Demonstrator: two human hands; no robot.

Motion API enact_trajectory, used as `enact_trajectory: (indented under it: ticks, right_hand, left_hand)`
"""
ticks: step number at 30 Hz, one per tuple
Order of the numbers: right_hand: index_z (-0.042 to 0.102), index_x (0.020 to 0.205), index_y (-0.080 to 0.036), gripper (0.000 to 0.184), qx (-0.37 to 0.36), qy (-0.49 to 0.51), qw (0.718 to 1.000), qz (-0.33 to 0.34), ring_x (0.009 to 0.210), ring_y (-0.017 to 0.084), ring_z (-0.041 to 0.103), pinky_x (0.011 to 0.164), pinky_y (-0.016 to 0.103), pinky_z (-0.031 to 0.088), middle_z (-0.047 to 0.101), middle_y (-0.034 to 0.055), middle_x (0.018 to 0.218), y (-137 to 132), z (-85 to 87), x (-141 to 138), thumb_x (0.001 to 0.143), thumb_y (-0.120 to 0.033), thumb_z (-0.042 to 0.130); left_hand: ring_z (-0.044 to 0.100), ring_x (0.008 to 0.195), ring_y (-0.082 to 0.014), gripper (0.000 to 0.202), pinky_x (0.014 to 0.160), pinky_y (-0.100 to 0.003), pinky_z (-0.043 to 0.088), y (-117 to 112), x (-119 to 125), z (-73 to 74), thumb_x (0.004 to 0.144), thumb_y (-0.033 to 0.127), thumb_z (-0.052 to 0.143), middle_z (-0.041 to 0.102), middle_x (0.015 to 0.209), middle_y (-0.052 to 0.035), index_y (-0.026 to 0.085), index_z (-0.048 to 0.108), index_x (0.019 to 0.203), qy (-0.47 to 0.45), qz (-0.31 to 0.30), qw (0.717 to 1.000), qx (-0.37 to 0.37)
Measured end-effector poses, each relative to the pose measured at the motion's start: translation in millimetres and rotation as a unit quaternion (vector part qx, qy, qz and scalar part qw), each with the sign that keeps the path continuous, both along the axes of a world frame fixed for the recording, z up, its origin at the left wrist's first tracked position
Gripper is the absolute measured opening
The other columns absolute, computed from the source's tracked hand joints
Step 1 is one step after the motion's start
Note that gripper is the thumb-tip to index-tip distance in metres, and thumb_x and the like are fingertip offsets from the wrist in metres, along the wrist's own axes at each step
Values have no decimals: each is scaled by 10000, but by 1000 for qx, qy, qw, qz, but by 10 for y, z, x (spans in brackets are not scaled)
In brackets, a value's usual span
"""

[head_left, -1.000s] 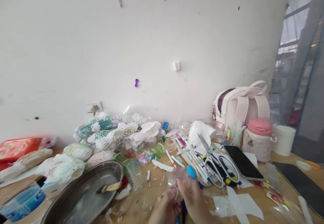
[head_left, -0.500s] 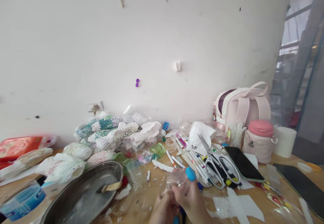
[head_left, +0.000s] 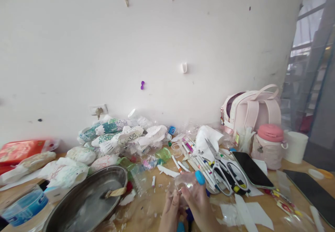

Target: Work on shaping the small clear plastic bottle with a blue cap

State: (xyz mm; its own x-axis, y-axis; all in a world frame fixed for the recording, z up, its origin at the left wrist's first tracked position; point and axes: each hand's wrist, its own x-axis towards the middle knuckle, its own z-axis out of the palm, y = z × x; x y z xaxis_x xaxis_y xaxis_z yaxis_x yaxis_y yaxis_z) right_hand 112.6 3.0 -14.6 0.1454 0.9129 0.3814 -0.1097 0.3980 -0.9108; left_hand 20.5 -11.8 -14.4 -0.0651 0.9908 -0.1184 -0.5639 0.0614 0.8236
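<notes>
Low in the middle of the view, my left hand [head_left: 170,204] and my right hand [head_left: 196,204] are both closed around a clear plastic bottle piece [head_left: 186,181]. The bottle piece lies tilted, with a blue cap [head_left: 200,178] at its right end, by my right fingers. My thumbs press on its near side, and its lower part is hidden by my hands. Below and between my wrists show a dark blue thing and a lighter blue thing, too covered to name. Large scissors [head_left: 219,160] with grey handles lie just right of my right hand, on several markers [head_left: 202,165].
A dark metal basin [head_left: 56,207] stands at the left with a wooden-handled brush [head_left: 116,192] in it. Paper-covered fish shapes [head_left: 112,134] pile up by the wall. At the right are phones [head_left: 252,169], a pink jar [head_left: 268,148] and a backpack [head_left: 251,115]. Paper scraps [head_left: 259,214] lie nearby.
My hands have shifted slightly apart around the clear bottle piece, so more of it shows between them. The blue cap has moved a little to the right and up.
</notes>
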Motion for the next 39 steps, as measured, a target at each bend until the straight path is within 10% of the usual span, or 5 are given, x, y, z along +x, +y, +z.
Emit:
enact_trajectory:
  ticks: [7,11,17,31,39]
  right_hand:
    - [425,1233,-258,591,10,98,995,33,1037,240,590,934,372,452,638,83,1086,25,82,-33,773,-549,654]
    - [495,1136,-240,540,-6,129,991,34,1016,258,608,916,385,467,651,89,1065,36,75,-30,736,-550,684]
    - [473,1189,-238,546,-10,126,989,80,908,236,653,819,338,526,657,73,1022,-32,153,-40,737,-477,663]
    - [584,929,-229,346,1,148,987,59,789,214,665,720,313,546,674,38,858,-11,267,-47,705,-442,739]
    - [620,868,-211,301,-17,126,989,77,797,229,676,752,334,537,707,53,842,56,198,27,729,-466,701]
  left_hand:
    - [699,816,-229,682,730,-308,502,45,6,46,496,498,851,705,861,-28,258,374,921,-16,16,999,48]
    - [710,732,-235,822,627,-299,506,43,24,83,452,477,876,694,842,-7,291,265,971,-24,13,998,58]
    - [580,412,-99,669,405,-198,408,54,-50,98,541,521,819,663,709,71,283,317,913,4,-67,997,41]
    - [612,483,-85,584,441,-201,431,66,-76,72,550,462,835,712,984,-45,226,513,976,-25,-85,995,34]
    - [604,430,-118,603,422,-221,467,-6,-44,136,555,540,797,708,791,-2,249,511,999,66,-86,992,61]
